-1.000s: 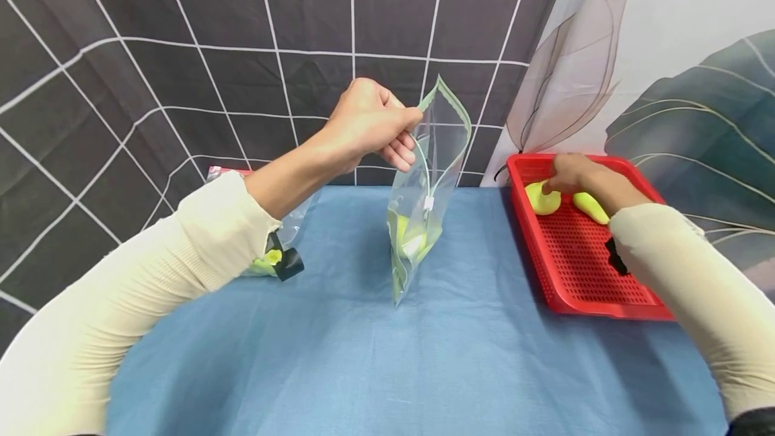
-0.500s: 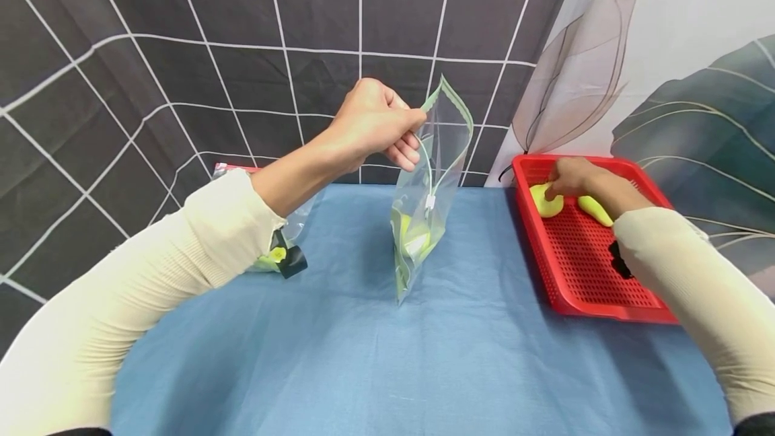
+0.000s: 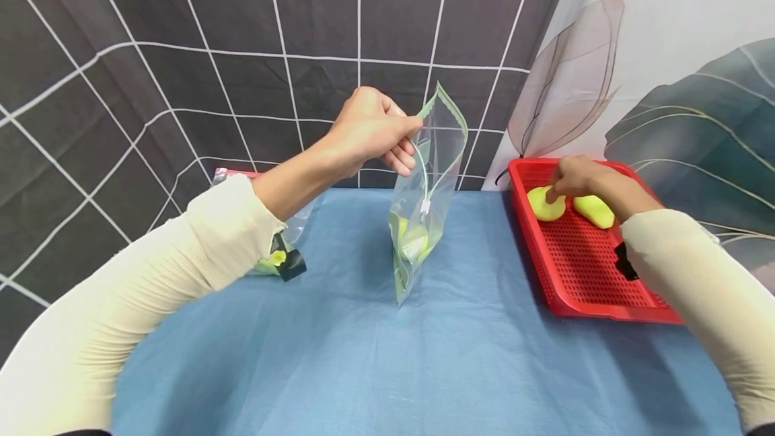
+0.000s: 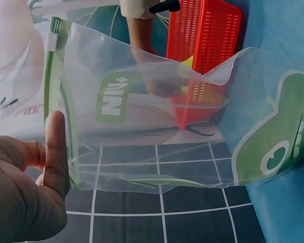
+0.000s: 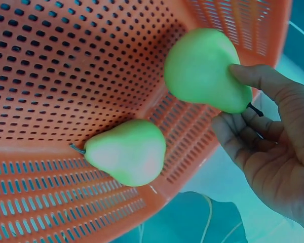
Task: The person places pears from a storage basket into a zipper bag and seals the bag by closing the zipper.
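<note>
By its top edge, a clear zip bag [image 3: 432, 160] with green trim and a white slider hangs from my left hand [image 3: 372, 128], which pinches the rim between thumb and fingers. The bag's mouth gapes, and something yellow-green sits at its bottom. At the right, my right hand [image 3: 578, 178] reaches into a red basket [image 3: 545, 264]. Its thumb and fingers pinch a yellow-green pear [image 5: 205, 68] near the stem end, as the right wrist view shows. A second pear [image 5: 131, 152] lies in the basket, apart from the hand.
Behind my left forearm lies another clear bag [image 3: 297, 224] with a red top edge, green contents and a black piece [image 3: 293, 264] beside it, partly hidden. A blue cloth [image 3: 363, 355] covers the table. A dark tiled-pattern backdrop [image 3: 315, 19] rises behind.
The pear in my right hand has shifted slightly, and the other pear shows at a different angle. My left hand still holds the bag in about the same place.
</note>
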A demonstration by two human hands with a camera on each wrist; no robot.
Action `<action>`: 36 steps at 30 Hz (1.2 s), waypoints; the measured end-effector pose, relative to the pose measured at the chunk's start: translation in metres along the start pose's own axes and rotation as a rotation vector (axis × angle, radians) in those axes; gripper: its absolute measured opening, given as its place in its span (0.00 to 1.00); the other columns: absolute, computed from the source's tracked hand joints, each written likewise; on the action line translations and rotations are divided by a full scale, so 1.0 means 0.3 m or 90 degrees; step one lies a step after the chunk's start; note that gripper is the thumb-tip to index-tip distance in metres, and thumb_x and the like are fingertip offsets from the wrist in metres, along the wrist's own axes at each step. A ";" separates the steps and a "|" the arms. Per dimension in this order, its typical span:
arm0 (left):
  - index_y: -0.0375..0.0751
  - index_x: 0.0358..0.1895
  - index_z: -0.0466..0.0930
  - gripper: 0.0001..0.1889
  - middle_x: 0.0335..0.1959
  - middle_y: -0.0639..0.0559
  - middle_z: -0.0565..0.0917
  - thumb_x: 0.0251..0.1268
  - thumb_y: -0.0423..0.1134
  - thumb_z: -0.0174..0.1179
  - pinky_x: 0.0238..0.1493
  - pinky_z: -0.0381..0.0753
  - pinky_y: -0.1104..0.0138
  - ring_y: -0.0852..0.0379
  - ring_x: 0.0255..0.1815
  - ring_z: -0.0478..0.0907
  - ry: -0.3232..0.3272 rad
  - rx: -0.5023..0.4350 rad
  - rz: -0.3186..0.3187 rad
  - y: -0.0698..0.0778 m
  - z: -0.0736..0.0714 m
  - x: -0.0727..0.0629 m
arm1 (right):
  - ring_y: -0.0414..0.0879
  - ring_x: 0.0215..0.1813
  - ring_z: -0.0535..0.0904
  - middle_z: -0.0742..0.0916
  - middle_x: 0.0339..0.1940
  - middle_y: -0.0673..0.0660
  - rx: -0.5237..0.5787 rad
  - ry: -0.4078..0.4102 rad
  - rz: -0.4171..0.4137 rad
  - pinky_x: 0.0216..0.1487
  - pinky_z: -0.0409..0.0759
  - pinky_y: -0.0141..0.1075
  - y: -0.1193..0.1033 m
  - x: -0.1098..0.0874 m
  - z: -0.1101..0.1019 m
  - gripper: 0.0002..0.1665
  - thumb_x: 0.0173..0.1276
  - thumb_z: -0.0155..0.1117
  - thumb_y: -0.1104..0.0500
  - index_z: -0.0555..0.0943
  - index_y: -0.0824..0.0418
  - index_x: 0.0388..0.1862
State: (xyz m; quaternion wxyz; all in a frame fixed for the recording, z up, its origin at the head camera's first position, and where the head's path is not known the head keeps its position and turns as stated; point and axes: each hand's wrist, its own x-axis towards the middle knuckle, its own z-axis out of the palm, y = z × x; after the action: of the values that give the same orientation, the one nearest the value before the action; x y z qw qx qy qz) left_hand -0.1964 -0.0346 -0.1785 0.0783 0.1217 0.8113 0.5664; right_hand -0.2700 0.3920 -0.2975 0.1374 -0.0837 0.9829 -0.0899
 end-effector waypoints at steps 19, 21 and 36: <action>0.28 0.40 0.90 0.14 0.22 0.44 0.91 0.80 0.36 0.59 0.38 0.99 0.59 0.52 0.20 0.92 -0.026 0.135 -0.018 0.044 -0.047 0.014 | 0.49 0.31 0.69 0.75 0.19 0.49 -0.032 0.084 -0.020 0.34 0.67 0.40 -0.035 -0.059 -0.080 0.23 0.67 0.80 0.56 0.77 0.58 0.19; 0.28 0.40 0.89 0.14 0.22 0.45 0.90 0.80 0.35 0.58 0.37 0.98 0.58 0.53 0.19 0.92 -0.041 0.142 -0.020 0.052 -0.049 0.018 | 0.47 0.30 0.67 0.72 0.18 0.47 -0.026 0.091 -0.019 0.33 0.65 0.39 -0.036 -0.063 -0.086 0.25 0.68 0.80 0.55 0.74 0.55 0.17; 0.29 0.37 0.90 0.13 0.22 0.44 0.91 0.81 0.34 0.61 0.37 0.98 0.59 0.52 0.21 0.93 -0.054 0.190 -0.044 0.096 -0.051 0.019 | 0.56 0.34 0.75 0.83 0.23 0.57 0.002 0.182 0.004 0.32 0.70 0.41 -0.095 -0.112 -0.148 0.20 0.68 0.80 0.52 0.85 0.69 0.33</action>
State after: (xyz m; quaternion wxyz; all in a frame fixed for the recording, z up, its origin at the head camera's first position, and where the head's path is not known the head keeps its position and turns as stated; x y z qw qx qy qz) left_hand -0.2027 -0.0372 -0.1463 0.1132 0.1279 0.8860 0.4311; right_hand -0.2467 0.3775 -0.2413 -0.0032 -0.0667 0.9925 -0.1023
